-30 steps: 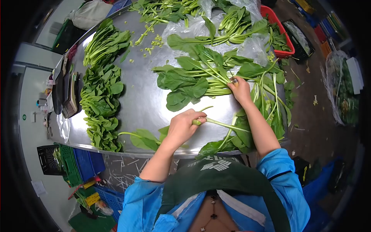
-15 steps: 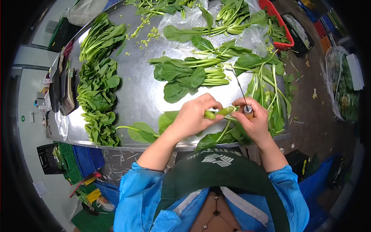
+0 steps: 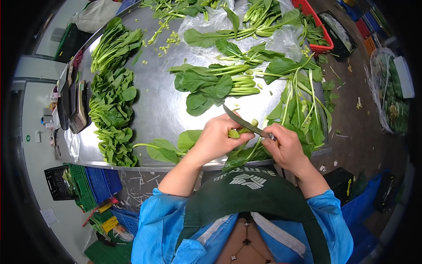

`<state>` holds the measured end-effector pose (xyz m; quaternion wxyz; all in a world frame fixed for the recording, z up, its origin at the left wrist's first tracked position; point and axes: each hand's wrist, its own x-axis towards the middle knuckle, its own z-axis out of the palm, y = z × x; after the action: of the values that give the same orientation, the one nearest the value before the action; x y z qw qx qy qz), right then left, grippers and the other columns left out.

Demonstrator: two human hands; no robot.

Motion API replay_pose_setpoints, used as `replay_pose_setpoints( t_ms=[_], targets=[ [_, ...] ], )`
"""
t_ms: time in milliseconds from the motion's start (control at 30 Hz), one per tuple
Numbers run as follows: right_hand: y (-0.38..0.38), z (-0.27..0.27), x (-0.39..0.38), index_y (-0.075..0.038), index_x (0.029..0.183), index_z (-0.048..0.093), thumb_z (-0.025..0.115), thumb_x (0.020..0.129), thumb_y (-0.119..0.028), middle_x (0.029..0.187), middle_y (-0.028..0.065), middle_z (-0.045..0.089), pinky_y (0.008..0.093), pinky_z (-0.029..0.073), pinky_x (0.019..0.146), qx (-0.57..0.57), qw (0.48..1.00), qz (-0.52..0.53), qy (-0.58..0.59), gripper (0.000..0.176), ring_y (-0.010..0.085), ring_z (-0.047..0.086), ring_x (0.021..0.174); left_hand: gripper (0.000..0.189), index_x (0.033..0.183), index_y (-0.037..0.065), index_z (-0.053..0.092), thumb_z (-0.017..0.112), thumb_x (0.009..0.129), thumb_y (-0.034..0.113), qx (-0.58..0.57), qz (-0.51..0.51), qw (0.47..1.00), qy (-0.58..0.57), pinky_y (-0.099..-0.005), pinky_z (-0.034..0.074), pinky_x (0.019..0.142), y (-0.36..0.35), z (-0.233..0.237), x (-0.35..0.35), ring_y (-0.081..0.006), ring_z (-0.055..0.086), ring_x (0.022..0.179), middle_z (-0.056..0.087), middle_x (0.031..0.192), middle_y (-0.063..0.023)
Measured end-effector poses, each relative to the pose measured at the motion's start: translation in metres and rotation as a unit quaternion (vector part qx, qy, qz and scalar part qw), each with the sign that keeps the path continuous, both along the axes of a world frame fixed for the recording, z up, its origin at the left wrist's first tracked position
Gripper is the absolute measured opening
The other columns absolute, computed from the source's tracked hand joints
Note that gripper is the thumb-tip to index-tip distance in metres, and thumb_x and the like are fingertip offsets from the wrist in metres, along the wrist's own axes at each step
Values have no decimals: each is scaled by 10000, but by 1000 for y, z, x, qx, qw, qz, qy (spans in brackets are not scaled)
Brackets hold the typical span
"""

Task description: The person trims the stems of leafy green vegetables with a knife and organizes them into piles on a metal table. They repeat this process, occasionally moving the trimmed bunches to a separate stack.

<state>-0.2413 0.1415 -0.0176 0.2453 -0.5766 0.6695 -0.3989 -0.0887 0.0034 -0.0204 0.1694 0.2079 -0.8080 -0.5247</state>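
Observation:
My left hand [image 3: 214, 137] is closed around a few choy sum stalks [image 3: 234, 133], cut ends toward the right and leaves [image 3: 190, 140] hanging out on the left. In my right hand [image 3: 285, 146] is a knife [image 3: 241, 120], its handle hidden in the fingers. The blade slants up and left, crossing just over the stalk ends, with its tip beyond my left fingers. Just past both hands lies a trimmed bunch of choy sum [image 3: 211, 86] on the metal table [image 3: 151, 94]. Looser choy sum [image 3: 299, 103] is heaped to the right of my right hand.
Neat bunches of greens [image 3: 112, 97] line the table's left side, beside a scale [image 3: 78, 105]. Clear plastic [image 3: 198, 22] and more greens lie at the back. A red crate [image 3: 323, 47] stands at the back right. Cut bits [image 3: 163, 47] are scattered on the table.
The knife has swung from pointing up and away to lying leftward across the stalk ends. My right hand has turned with it, while my left still grips the stalks.

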Motion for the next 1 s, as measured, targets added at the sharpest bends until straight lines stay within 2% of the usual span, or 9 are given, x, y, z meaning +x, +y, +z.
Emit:
replay_pose_setpoints(
  t_ms=[233,333,433,500,600,700,800,933,1000],
  targets=[
    [20,-45,-43,-21,820,556,606,821,-189,650,97,561,315,432,508,123,986,-79,77,176,203,559,533,176,843,44,664,712,674,52,19,16,1000,6,-254,417,613,-8,15,11,-130,541,714,569,747,-36],
    [12,-67,-55,-9,852,581,605,815,-179,676,71,601,308,437,563,155,955,-199,-158,175,154,573,592,148,856,37,658,649,708,25,8,53,998,25,-261,423,707,-25,-1,17,-155,533,843,572,856,-51],
    [-45,-113,-59,-3,910,596,643,780,-194,798,110,640,305,461,685,9,969,-224,-101,235,207,613,733,130,920,44,578,508,849,129,284,115,930,202,-276,381,818,-34,-15,25,-155,500,872,554,936,-86],
    [-81,-148,-60,-27,980,598,654,736,-146,932,159,619,366,453,808,72,973,-218,-15,278,335,584,899,133,929,55,562,489,867,147,366,147,886,242,-276,375,814,-40,-17,29,-143,501,826,560,907,-78],
    [-98,-168,-50,-29,1007,590,675,719,-165,911,159,602,392,449,806,140,966,-186,109,330,339,571,905,84,898,79,595,557,834,118,458,140,807,346,-232,389,640,-46,-23,39,-73,458,638,573,774,-32],
    [-93,-164,-53,-13,943,613,710,703,-231,872,156,592,393,452,764,171,971,-131,103,339,329,575,861,104,870,66,633,648,783,121,192,211,959,10,-261,375,503,-36,-17,47,-68,469,565,523,602,17],
    [-72,-110,-38,-7,862,637,720,708,-282,827,158,619,361,461,678,65,995,-60,37,326,306,594,738,256,951,96,640,705,706,127,-303,117,943,-77,-279,412,596,-28,-36,37,-176,566,650,632,805,-47],
    [-34,-20,-6,-4,872,622,705,745,-172,736,97,626,277,453,587,-21,996,2,-91,226,175,585,636,362,971,114,633,735,634,196,-401,23,915,-26,-297,385,636,-11,-4,7,-191,573,689,642,898,-46],
    [-19,-9,-4,1,872,618,696,756,-148,728,80,623,259,451,583,-19,984,-52,-172,203,140,577,644,393,977,110,635,706,592,88,-304,-20,951,-48,-321,401,668,-5,9,5,-212,581,684,647,892,-84]
  ],
)
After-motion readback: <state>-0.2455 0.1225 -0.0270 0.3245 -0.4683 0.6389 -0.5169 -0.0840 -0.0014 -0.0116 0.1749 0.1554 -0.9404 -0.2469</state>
